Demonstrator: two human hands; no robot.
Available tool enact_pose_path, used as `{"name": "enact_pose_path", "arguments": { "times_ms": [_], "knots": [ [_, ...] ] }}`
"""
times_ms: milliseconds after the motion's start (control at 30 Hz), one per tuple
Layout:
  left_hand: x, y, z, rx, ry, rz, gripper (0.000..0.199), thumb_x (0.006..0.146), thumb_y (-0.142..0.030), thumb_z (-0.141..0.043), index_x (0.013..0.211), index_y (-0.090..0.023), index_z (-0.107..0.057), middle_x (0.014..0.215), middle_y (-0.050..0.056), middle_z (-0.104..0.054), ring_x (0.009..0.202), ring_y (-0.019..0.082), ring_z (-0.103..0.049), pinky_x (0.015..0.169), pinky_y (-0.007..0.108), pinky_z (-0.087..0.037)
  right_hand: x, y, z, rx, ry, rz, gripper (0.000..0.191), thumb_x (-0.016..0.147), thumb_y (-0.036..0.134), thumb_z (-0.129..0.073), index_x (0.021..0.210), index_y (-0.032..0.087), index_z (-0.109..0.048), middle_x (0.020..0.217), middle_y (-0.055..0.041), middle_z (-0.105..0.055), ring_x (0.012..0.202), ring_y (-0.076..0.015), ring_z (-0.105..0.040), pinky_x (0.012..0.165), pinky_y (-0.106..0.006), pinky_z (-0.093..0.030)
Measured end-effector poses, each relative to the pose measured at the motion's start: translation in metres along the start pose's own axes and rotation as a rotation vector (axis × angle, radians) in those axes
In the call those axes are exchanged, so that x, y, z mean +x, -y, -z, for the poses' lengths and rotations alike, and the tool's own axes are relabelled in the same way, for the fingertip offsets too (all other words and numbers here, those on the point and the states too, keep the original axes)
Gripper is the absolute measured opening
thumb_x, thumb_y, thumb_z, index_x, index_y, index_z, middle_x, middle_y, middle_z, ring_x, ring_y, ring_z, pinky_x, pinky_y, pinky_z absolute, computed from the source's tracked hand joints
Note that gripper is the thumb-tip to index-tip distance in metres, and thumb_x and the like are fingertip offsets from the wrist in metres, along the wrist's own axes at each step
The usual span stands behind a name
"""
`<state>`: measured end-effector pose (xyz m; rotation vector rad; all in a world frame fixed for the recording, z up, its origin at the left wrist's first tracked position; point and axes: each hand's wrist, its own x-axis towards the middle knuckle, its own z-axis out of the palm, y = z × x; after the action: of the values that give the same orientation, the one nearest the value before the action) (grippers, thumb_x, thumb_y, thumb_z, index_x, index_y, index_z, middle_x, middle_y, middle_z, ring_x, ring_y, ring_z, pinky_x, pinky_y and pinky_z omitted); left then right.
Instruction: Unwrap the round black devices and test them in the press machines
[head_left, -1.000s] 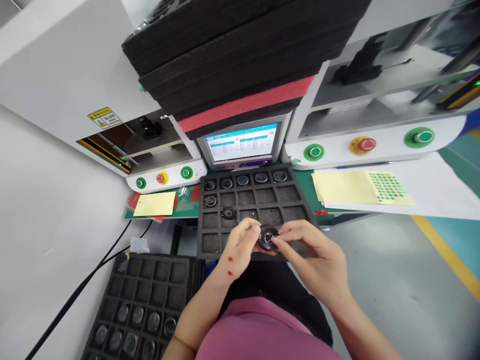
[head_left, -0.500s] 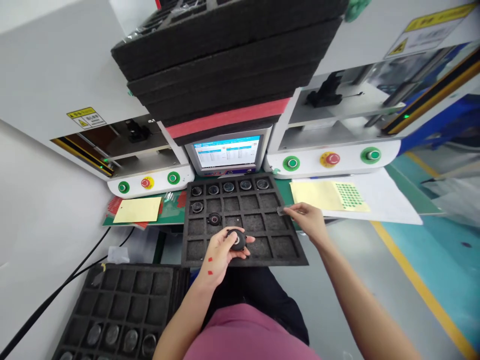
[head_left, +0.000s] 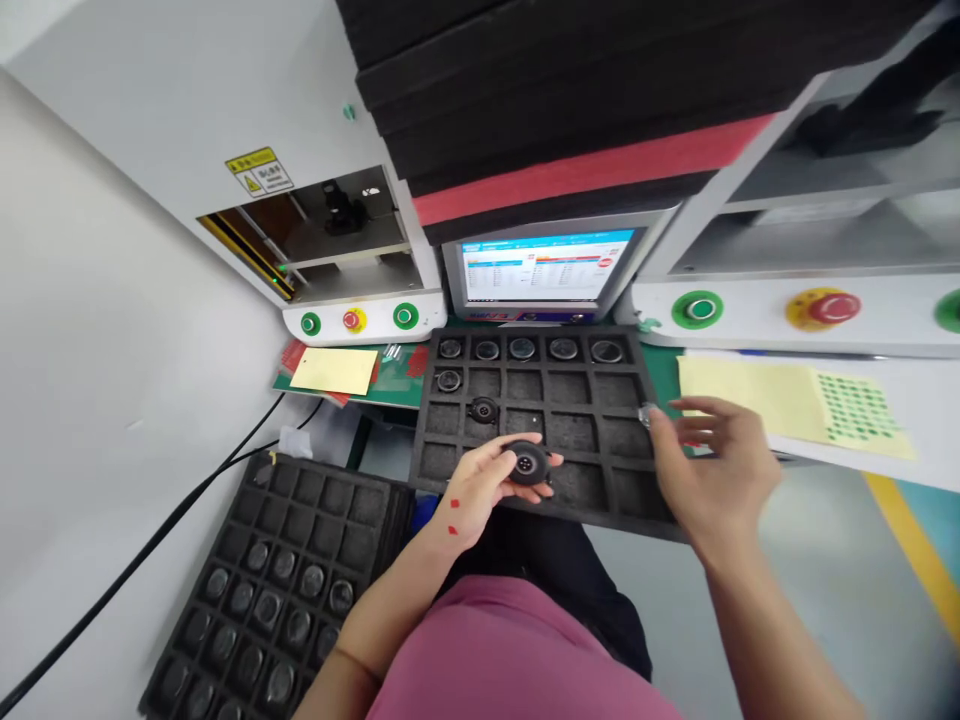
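foam tray [head_left: 525, 386] as landmark. left hand [head_left: 480, 482] above its near edge: thumb and fingers pinch a dark round part [head_left: 527, 463] by the rim, presumably leaving the dotted face clear. right hand [head_left: 721, 462] at its right edge: fingertips pinch a small clear piece [head_left: 646, 416]. 5 round units [head_left: 522, 348] in its far row, 1 per cell, probably against scuffing.

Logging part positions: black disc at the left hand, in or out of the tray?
Out. The left hand holds the black disc between thumb and fingers, hiding part of the foam tray from view.
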<state>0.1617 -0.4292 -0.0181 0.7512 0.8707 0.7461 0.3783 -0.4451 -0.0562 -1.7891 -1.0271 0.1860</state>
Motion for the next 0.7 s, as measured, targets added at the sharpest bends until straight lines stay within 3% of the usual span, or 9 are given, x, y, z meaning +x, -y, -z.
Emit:
{"name": "enact_pose_path", "arguments": {
  "times_ms": [133,267,467,700],
  "knots": [
    [0.002,0.004,-0.001,0.202,-0.091,-0.125,0.06,0.084,-0.052,-0.061,0.126,-0.01,-0.059,0.111,0.017,-0.073,0.079,0.018,-0.073,0.071,0.027,-0.056,-0.035,0.057,0.004,0.123,0.172,0.317,0.005,0.088,0.025,-0.063,0.083,0.023,-0.062,0.075,-0.0006,-0.066,0.066,-0.0153,-0.064,0.066,-0.028,-0.052],
    [0.004,0.005,0.0,0.489,-0.291,-0.285,0.046,0.095,-0.043,-0.046,0.132,-0.017,-0.056,0.11,0.01,-0.074,0.088,0.018,-0.073,0.078,0.028,-0.057,-0.059,0.097,0.002,0.301,0.445,0.571,0.011,0.088,0.011,-0.061,0.09,0.022,-0.063,0.078,-0.0018,-0.069,0.066,-0.0137,-0.067,0.06,-0.024,-0.054],
    [0.001,-0.003,0.005,0.697,-0.41,-0.458,0.04,0.097,-0.03,-0.04,0.134,-0.02,-0.053,0.116,0.009,-0.073,0.096,0.018,-0.073,0.087,0.031,-0.057,-0.073,0.108,-0.011,0.364,0.496,0.555,0.011,0.086,0.011,-0.064,0.087,0.021,-0.068,0.078,-0.0024,-0.069,0.065,-0.0134,-0.068,0.058,-0.022,-0.057],
    [-0.001,-0.006,0.003,0.844,-0.489,-0.568,0.041,0.096,-0.023,-0.04,0.136,-0.018,-0.051,0.127,0.009,-0.068,0.106,0.019,-0.07,0.098,0.034,-0.054,-0.077,0.111,-0.011,0.365,0.554,0.508,0.012,0.087,0.009,-0.062,0.082,0.019,-0.067,0.078,-0.0024,-0.067,0.065,-0.0119,-0.066,0.057,-0.02,-0.055]
  ]
}}
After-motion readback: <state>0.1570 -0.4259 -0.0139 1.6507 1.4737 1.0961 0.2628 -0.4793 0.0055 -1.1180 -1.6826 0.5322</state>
